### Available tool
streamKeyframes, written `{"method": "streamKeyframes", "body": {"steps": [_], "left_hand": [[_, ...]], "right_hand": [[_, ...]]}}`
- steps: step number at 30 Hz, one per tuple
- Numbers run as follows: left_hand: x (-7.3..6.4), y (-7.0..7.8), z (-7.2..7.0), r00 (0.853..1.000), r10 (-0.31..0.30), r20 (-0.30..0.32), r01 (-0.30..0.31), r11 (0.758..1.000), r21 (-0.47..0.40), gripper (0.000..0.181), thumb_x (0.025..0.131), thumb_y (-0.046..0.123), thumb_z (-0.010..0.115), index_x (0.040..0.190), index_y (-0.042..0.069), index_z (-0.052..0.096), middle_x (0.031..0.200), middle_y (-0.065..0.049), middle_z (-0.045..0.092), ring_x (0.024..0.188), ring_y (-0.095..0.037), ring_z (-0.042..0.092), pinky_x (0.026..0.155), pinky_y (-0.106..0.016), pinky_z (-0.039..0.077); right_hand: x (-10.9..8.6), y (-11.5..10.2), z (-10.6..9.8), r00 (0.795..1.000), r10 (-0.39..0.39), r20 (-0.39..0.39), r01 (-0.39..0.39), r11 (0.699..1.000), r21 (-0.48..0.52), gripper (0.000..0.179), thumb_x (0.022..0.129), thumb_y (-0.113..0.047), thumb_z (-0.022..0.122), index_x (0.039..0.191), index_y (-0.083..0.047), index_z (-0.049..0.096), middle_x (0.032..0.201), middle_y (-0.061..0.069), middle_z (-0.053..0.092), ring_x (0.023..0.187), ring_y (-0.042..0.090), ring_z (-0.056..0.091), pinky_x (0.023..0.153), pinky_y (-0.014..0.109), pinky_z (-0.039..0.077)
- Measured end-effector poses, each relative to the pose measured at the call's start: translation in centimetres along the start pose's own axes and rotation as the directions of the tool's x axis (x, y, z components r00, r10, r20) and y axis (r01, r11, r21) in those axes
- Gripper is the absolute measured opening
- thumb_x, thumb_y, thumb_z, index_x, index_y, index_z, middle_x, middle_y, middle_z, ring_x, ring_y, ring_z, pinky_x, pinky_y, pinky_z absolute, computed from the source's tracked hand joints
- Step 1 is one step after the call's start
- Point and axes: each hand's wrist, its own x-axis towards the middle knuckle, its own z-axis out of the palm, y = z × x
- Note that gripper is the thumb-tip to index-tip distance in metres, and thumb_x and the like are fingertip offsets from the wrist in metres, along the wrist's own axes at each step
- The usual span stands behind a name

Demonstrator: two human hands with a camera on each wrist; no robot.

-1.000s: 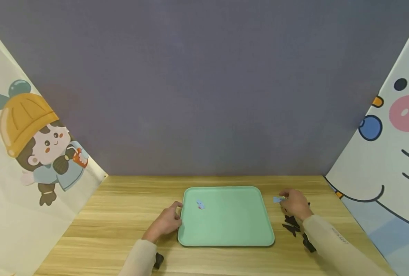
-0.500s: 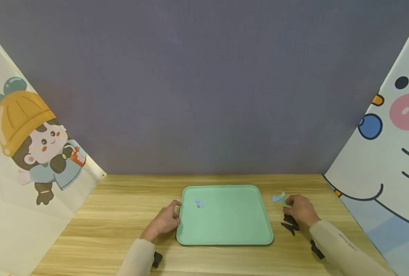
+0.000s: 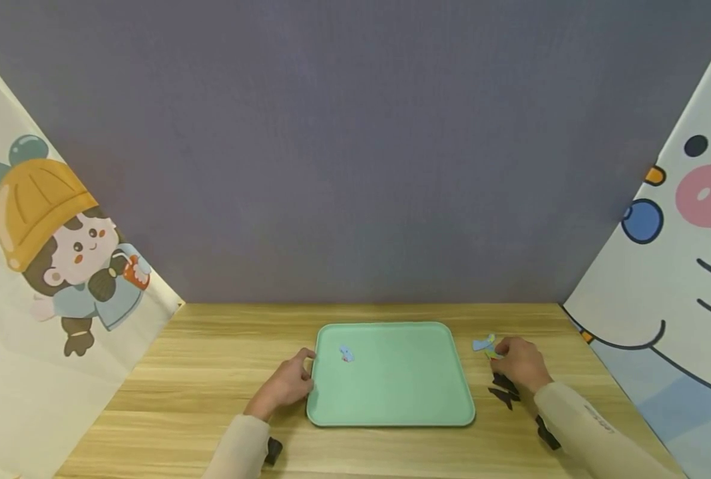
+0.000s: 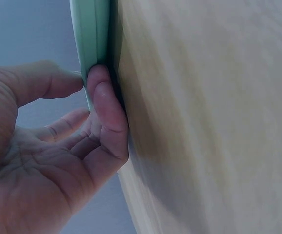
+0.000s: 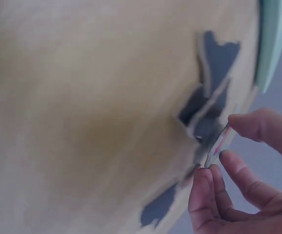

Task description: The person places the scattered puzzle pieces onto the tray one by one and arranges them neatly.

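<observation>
The pale green tray (image 3: 403,386) lies on the wooden table. At its left edge my left hand (image 3: 283,387) pinches the rim; in the left wrist view the thumb is on top and the fingers curl beneath. A blue puzzle piece (image 3: 346,353) lies inside the tray, near the upper left. Right of the tray, my right hand (image 3: 522,364) holds a thin puzzle piece (image 5: 218,146) by its edges between thumb and fingertips, its printed side partly showing red. Just left of those fingertips is a light blue piece (image 3: 482,344) with some yellow-green beside it.
Several dark, face-down pieces (image 3: 502,397) lie below the right hand, overlapping in the right wrist view; another dark piece (image 3: 548,434) is beside the right sleeve. A black object (image 3: 273,451) shows by the left sleeve. A grey panel (image 3: 355,166) rises behind the table.
My right hand has moved slightly right and toward me, uncovering the yellow-green and red print by its fingertips. The left hand keeps its place at the tray's rim.
</observation>
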Motion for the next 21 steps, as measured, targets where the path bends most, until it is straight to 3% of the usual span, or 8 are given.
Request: {"method": "streamKeyframes", "body": {"steps": [10, 21], "left_hand": [[0.0, -0.3, 0.1, 1.000, 0.004, 0.007, -0.004, 1.000, -0.006, 0.052, 0.081, -0.003, 0.056, 0.130, -0.004, 0.039, 0.076, -0.006, 0.060, 0.058, -0.016, 0.054, 0.051, -0.031, 0.044], [0.2, -0.6, 0.2, 1.000, 0.009, 0.010, -0.009, 1.000, -0.006, 0.054, 0.080, -0.003, 0.057, 0.131, -0.004, 0.039, 0.078, -0.007, 0.061, 0.058, -0.016, 0.055, 0.052, -0.032, 0.045]], "right_hand": [[-0.5, -3.1, -0.6, 0.994, -0.080, -0.073, 0.085, 0.995, 0.061, 0.031, 0.078, -0.016, 0.074, 0.099, 0.005, 0.066, 0.097, 0.020, 0.065, 0.085, 0.034, 0.061, 0.070, 0.045, 0.050], [-0.3, -8.0, 1.6, 0.971, -0.216, -0.105, 0.229, 0.963, 0.139, 0.024, 0.078, -0.012, 0.075, 0.099, -0.001, 0.069, 0.095, 0.009, 0.063, 0.083, 0.023, 0.056, 0.069, 0.038, 0.048]]}}
